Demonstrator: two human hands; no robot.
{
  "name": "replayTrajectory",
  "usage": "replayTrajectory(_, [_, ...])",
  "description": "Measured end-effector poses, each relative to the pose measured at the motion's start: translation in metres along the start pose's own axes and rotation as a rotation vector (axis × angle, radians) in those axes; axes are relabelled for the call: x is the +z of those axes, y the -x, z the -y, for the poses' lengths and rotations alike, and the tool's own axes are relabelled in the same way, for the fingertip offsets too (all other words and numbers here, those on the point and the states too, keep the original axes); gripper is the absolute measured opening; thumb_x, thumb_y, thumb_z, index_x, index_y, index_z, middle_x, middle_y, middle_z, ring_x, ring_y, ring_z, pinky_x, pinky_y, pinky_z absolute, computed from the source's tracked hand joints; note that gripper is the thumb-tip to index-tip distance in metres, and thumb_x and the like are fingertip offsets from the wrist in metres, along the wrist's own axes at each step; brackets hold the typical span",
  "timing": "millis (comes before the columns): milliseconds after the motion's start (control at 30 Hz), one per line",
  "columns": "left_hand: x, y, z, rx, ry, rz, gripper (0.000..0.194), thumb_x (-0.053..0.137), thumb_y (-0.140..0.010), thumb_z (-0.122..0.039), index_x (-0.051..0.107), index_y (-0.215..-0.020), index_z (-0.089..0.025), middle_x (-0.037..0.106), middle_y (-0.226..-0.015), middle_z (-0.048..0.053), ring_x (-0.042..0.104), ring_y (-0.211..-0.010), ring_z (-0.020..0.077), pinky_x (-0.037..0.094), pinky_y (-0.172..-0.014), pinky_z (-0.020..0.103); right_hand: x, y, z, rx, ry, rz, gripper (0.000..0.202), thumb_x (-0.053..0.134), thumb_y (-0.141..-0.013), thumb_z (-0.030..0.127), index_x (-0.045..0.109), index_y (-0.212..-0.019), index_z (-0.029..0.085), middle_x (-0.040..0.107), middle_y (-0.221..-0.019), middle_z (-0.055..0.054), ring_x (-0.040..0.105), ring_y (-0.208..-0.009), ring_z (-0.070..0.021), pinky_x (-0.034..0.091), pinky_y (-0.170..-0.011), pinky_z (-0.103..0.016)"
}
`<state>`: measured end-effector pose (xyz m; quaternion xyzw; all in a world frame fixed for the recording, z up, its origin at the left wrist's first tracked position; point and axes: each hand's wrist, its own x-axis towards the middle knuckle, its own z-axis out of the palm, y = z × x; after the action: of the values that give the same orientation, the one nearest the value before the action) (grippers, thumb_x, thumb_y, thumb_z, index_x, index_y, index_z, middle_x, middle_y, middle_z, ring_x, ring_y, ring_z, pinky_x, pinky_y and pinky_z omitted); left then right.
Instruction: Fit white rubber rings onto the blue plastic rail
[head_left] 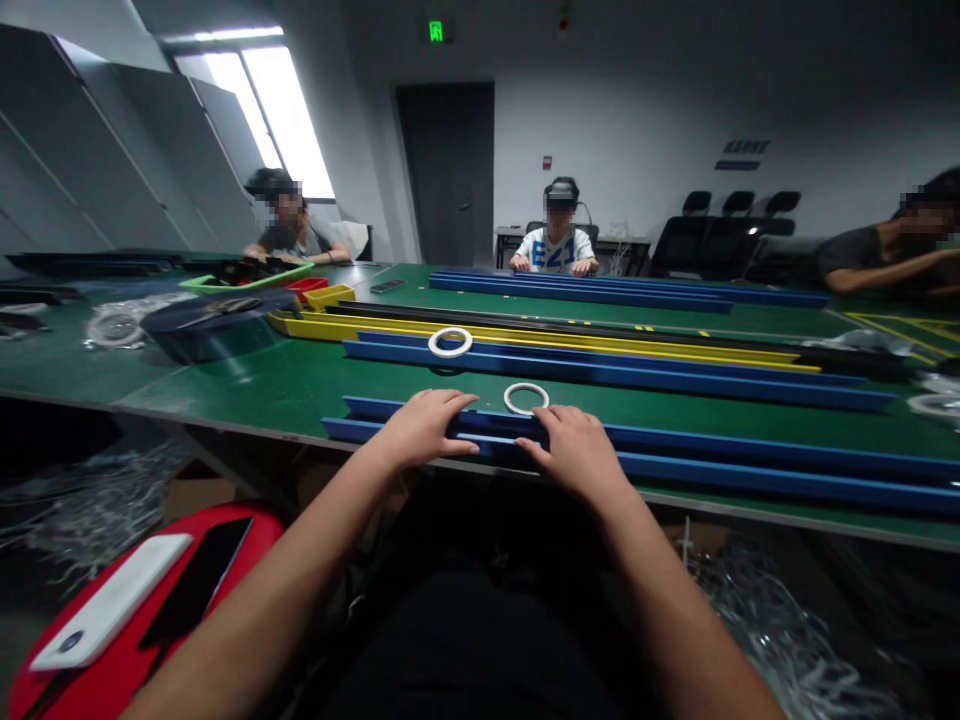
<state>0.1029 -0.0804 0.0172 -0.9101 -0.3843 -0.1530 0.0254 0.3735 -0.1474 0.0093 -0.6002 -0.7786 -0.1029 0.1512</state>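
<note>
Basically loose: left hand and right hand both have thumb and fingers parted across near blue channel; can't tell if they press on it. Channel lies lengthwise along front edge of green table. White ring just beyond it, near right fingertips. Second white ring at farther blue channel, yellow strip behind.

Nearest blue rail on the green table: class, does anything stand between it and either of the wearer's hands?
Nothing visible does. The left hand and right hand are right at the nearest blue rail. The white ring lies just beyond it, not in between.
</note>
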Motion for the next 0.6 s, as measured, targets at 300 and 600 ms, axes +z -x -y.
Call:
replayTrajectory(300, [0.001,0.031,0.045,-0.194,-0.208,0.03,0.073,0.049,-0.077,-0.077,0.062,-0.119,-0.019,0.068,-0.107,0.013,0.062,-0.101,0.0295,0.045,-0.089,0.04,0.015,-0.006,0.015,0.047,0.133,0.03,0.081,0.032,-0.079,0.084,0.06,-0.116,0.018,0.065,-0.106,-0.016,0.056,-0.1,-0.0299,0.036,-0.085,-0.041])
replayTrajectory(600, [-0.008,0.008,-0.014,-0.154,-0.2,-0.066,0.075,0.048,-0.072,-0.083,0.064,-0.11,-0.02,0.068,-0.099,0.012,0.061,-0.096,0.0286,0.043,-0.086,0.039,-0.012,0.029,-0.033,0.002,0.218,-0.029,0.082,0.03,-0.082,0.082,0.059,-0.123,0.017,0.067,-0.106,-0.016,0.059,-0.098,-0.0285,0.037,-0.083,-0.038])
